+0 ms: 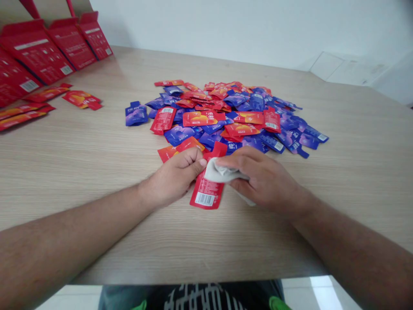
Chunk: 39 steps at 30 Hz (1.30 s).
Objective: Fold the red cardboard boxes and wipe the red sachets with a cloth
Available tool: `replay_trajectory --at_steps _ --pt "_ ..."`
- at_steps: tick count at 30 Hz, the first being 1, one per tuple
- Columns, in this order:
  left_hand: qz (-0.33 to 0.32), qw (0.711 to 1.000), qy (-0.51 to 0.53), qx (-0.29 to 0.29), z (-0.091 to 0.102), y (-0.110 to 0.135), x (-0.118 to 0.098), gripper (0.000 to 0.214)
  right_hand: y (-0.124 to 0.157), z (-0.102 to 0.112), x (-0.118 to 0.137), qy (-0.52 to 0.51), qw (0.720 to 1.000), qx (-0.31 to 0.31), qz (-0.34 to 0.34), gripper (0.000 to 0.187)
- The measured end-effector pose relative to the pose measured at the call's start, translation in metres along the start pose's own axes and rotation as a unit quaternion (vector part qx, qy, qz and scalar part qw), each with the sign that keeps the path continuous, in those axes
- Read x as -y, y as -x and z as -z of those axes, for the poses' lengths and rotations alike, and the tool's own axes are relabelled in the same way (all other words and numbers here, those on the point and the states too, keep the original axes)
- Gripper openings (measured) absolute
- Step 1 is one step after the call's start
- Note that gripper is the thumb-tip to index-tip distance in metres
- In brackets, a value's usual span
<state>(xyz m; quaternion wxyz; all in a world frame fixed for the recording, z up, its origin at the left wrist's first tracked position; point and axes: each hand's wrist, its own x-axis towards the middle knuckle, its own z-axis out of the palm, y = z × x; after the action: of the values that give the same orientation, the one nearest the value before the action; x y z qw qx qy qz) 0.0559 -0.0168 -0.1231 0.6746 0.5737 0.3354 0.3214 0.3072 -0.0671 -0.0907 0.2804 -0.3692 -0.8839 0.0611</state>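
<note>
Between thumb and fingers, my left hand [180, 174] grips the left edge of a red sachet [209, 189]. Its back faces up, with small print and a white barcode near the lower end. A folded white cloth [221, 172] is pinched in my right hand [261, 178] and pressed against the sachet's upper right part. Part of the sachet's middle is hidden under cloth and fingers. Just beyond both hands spreads a loose pile of red sachets [204, 118] and blue sachets [182, 134], overlapping and facing various ways.
Several open red boxes [40, 56] stand in a row at the back left. Some red-orange sachets [80, 99] lie on the table [106, 172] in front of them. A lone blue sachet [136, 114] sits at the pile's left side. A white wall [226, 34] rises behind the table.
</note>
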Motion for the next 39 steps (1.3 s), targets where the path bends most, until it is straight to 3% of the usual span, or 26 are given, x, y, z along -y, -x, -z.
replay_trajectory --at_steps 3,7,12,17,22,27,31,33,36,39 --pt "0.003 1.0 0.007 -0.004 0.0003 -0.0002 0.0009 0.046 -0.0009 0.0009 -0.001 0.01 0.999 -0.03 -0.011 0.038" --pt "-0.001 1.0 0.004 0.008 0.0007 -0.0008 0.0014 0.047 -0.0003 0.0002 0.0012 -0.032 0.997 0.059 0.028 0.04" --pt "0.009 1.0 0.019 -0.013 -0.0016 0.0006 -0.001 0.045 -0.0002 -0.0002 -0.0007 0.012 0.999 -0.031 -0.016 0.037" --pt "0.006 1.0 0.008 0.002 -0.0015 0.0008 -0.002 0.046 0.0 -0.0004 0.0026 -0.033 0.997 0.063 0.022 0.037" --pt "0.009 1.0 0.005 -0.002 0.0006 -0.0003 0.0002 0.045 -0.0008 0.0013 0.0 0.009 0.999 -0.032 -0.035 0.038" --pt "0.001 1.0 -0.001 -0.005 -0.0006 0.0002 -0.0014 0.045 0.0002 -0.0001 0.0016 -0.024 0.998 0.057 0.005 0.04" --pt "0.01 1.0 0.013 -0.015 -0.0022 0.0011 -0.0026 0.043 -0.0015 0.0004 -0.0004 0.007 0.999 -0.035 -0.03 0.037" --pt "0.012 1.0 0.018 -0.016 -0.0027 0.0012 -0.0026 0.043 -0.0019 0.0008 0.0013 -0.005 1.0 -0.013 -0.017 0.037" --pt "0.013 0.999 0.032 -0.01 -0.0038 0.0011 -0.0031 0.044 -0.0011 0.001 0.0052 -0.035 0.997 0.07 0.02 0.037" --pt "0.017 0.998 0.06 -0.015 -0.0057 0.0008 -0.0047 0.044 0.0 0.001 0.0053 -0.023 0.999 0.042 0.007 0.038"
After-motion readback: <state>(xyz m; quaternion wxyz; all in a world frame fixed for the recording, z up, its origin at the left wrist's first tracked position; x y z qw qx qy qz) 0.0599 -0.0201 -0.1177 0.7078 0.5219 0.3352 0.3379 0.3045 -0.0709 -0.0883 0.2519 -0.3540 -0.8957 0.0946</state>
